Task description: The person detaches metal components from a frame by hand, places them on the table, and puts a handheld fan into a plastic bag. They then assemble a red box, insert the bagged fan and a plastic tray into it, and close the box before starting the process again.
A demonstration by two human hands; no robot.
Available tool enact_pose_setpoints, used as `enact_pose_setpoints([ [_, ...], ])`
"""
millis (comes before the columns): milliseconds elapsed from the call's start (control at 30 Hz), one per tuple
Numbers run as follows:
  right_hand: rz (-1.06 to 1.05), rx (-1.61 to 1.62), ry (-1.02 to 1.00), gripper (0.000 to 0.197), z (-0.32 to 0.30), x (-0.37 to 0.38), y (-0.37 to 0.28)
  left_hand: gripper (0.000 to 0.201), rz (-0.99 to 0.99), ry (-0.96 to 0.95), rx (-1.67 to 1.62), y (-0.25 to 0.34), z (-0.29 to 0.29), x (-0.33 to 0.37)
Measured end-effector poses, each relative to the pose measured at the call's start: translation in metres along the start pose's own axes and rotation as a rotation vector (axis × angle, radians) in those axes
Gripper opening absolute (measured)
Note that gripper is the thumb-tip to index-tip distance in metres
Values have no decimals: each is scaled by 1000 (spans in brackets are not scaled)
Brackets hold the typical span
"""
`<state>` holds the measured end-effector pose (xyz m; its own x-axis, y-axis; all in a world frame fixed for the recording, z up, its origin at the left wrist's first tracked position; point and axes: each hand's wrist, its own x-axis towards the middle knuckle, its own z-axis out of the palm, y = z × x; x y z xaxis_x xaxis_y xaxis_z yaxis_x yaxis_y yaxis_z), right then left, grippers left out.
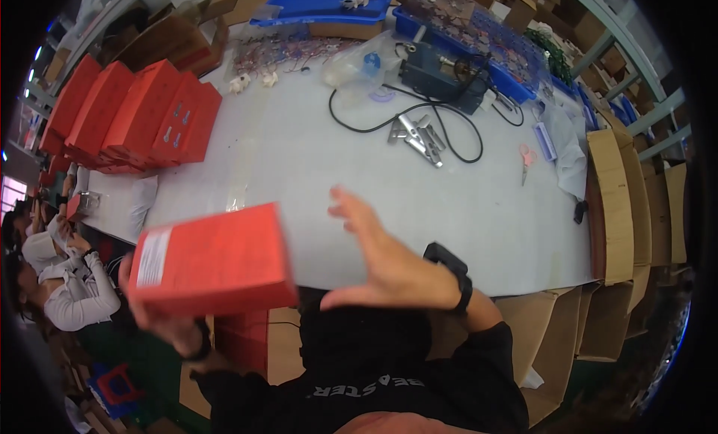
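Red box held in left hand
Right hand is spread wide; blurred left grip apparently placed near box's end.

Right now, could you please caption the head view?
Left hand holds a red rectangular box; open right hand hovers beside it.

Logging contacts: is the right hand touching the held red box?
No, the open right hand is apart from the red box in the left hand.

White table, green floor.
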<state>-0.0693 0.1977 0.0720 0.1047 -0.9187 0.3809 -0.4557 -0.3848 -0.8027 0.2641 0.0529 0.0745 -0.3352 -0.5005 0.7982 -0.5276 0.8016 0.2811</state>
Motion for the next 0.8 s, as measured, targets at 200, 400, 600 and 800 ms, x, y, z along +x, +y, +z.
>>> enact_pose_setpoints([
  [200,239,310,166,121,-63,1,44,47,-1075,-443,-1410,26,204,83],
  [400,136,-24,417,111,-60,-14,93,44,-1174,-772,-1252,48,280,96],
  [600,33,-93,181,97,-82,-28,96,68,-124,-789,-776,75,235,132],
  [800,313,1,479,94,-58,-22,79,116,386,-947,-714,142,229,139],
])
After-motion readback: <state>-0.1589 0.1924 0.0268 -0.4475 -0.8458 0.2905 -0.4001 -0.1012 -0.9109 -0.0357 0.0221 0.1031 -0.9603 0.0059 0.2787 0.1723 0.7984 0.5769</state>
